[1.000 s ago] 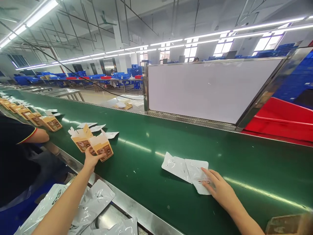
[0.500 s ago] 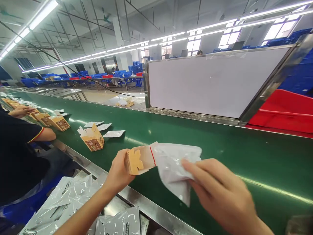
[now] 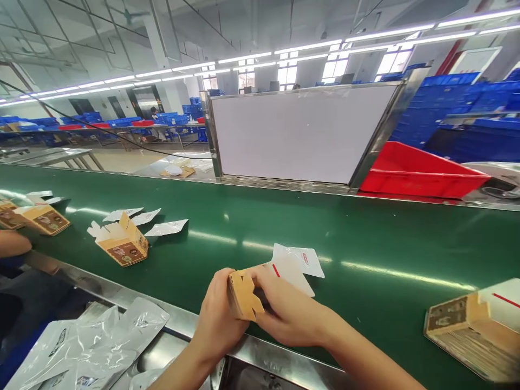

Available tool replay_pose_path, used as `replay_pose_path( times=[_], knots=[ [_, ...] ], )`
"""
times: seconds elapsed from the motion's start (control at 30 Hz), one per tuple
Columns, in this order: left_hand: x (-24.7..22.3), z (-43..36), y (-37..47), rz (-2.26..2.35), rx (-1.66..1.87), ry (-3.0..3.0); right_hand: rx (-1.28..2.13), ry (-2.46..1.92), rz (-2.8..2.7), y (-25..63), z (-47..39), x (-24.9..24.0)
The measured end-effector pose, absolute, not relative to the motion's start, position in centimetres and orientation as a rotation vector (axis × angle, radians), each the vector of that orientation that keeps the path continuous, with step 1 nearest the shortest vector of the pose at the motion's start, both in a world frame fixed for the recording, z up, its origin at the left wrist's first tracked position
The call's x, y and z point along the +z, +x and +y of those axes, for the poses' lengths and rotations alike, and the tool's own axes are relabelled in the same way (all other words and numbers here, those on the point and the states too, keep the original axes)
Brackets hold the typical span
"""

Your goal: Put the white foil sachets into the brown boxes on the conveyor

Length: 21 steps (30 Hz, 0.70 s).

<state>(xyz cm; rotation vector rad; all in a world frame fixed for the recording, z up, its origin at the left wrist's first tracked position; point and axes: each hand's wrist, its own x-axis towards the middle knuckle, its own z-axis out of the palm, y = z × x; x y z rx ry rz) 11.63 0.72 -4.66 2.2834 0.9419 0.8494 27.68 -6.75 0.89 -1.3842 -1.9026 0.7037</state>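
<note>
Head view: my left hand (image 3: 217, 319) grips the open carton (image 3: 242, 292); my right hand (image 3: 284, 311) pinches the white pouches (image 3: 294, 265), which are partly inserted, their tips protruding beyond my fingers. Flaps unclosed. Another carton (image 3: 122, 244) lies well left of my hands.

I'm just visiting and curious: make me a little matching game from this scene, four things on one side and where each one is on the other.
Things:
1. small brown box
2. red bin
3. open brown box
4. silver bags

Places:
A. behind the belt, right of the white board
B. lying on the green belt, to the left
C. held in both hands
D. below the belt's near metal edge, lower left

Pairs: 1-C, 2-A, 3-B, 4-D
</note>
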Motion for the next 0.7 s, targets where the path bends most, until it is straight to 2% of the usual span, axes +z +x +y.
replay_pose_path(
  times=[0.07,0.23,0.27,0.37,0.43,0.5,0.6,0.7],
  knots=[
    [-4.4,0.0,12.4,0.986,0.794,2.147,0.761,-1.366,-1.857,27.6,-7.4,1.4],
    [-3.9,-0.6,13.4,1.129,0.763,2.031,0.020,-1.362,-1.857,26.8,-9.4,1.4],
    [-4.1,-0.6,13.6,1.156,0.779,2.050,0.033,-1.430,-1.853,26.8,-9.7,1.3],
    [-5.4,-0.5,13.8,1.077,0.953,2.246,0.417,-1.566,-1.939,27.1,-10.0,1.1],
    [-6.4,-0.4,13.7,0.970,1.054,2.380,0.557,-1.590,-2.026,27.4,-9.7,1.2],
    [-6.9,-0.2,13.5,0.908,1.014,2.460,0.483,-1.690,-2.065,27.9,-9.5,1.4],
    [-6.3,0.5,12.4,0.832,0.816,2.514,0.194,-1.853,-2.017,28.8,-10.7,1.7],
    [-5.0,2.4,10.1,1.012,0.686,2.417,-0.078,-1.931,-1.861,31.3,-14.0,1.4]
  ],
)
